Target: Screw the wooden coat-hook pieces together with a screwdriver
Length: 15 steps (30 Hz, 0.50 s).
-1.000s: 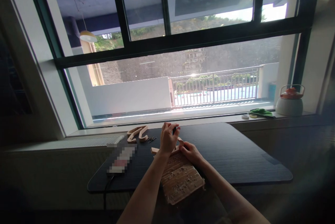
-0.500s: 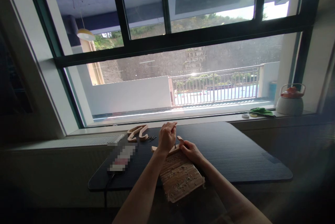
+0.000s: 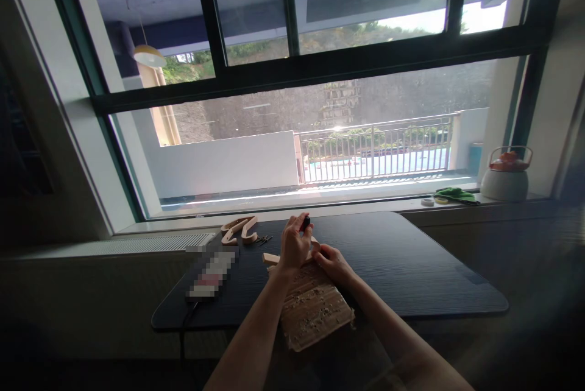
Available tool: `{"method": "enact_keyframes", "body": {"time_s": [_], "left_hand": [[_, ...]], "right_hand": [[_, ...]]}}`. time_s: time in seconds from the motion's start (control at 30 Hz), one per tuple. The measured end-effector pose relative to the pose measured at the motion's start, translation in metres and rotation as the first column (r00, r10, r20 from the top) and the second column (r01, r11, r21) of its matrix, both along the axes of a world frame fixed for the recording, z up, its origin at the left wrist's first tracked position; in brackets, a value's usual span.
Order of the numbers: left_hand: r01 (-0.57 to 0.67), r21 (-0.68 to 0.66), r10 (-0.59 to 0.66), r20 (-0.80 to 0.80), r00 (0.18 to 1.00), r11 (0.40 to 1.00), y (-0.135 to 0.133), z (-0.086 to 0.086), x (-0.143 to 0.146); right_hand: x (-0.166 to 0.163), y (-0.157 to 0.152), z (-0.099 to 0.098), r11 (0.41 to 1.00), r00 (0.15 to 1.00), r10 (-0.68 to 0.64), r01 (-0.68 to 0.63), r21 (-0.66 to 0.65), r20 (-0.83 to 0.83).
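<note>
My left hand point(image 3: 296, 245) is closed around a screwdriver point(image 3: 305, 222), whose black handle end shows above the fingers; its tip is hidden. My right hand point(image 3: 333, 262) pinches a small curved wooden piece point(image 3: 315, 243) against a pale wooden strip point(image 3: 270, 259). Both hands are above the far end of a brown board point(image 3: 315, 312), which is strewn with wood crumbs and juts past the table's near edge. Most of the strip is covered by my left hand and wrist.
Two curved wooden hooks point(image 3: 238, 230) and several small dark screws point(image 3: 264, 239) lie on the dark table point(image 3: 411, 263), left of my hands. A pixelated object point(image 3: 212, 275) with a cable lies nearer. On the windowsill are a green cloth point(image 3: 456, 195) and a pot point(image 3: 504, 181).
My left hand has turned and shifted slightly right and down, so the black handle now shows. My right hand stays on the curved piece. The view has moved a little.
</note>
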<state>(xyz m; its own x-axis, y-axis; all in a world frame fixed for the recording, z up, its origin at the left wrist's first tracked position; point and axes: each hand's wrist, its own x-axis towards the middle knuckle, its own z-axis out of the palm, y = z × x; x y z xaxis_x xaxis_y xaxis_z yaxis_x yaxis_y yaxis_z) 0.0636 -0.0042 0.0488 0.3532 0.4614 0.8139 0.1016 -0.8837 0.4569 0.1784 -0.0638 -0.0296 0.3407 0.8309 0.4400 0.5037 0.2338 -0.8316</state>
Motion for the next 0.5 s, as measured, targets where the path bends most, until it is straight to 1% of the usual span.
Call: {"method": "enact_keyframes", "body": {"time_s": [0.23, 0.4, 0.5], "left_hand": [[0.094, -0.051, -0.094, -0.003, 0.996, 0.994, 0.002, -0.001, -0.002], [0.115, -0.081, -0.114, 0.011, 0.993, 0.99, 0.009, -0.001, -0.001], [0.109, -0.12, -0.104, 0.051, 0.993, 0.987, 0.012, -0.003, 0.0]], "right_hand": [[-0.002, -0.001, 0.001, 1.0, 1.0, 0.005, -0.005, 0.004, -0.002], [-0.003, -0.004, 0.005, 1.0, 1.0, 0.0, 0.001, -0.023, 0.029], [-0.003, -0.004, 0.005, 1.0, 1.0, -0.001, 0.002, -0.021, 0.028]]}}
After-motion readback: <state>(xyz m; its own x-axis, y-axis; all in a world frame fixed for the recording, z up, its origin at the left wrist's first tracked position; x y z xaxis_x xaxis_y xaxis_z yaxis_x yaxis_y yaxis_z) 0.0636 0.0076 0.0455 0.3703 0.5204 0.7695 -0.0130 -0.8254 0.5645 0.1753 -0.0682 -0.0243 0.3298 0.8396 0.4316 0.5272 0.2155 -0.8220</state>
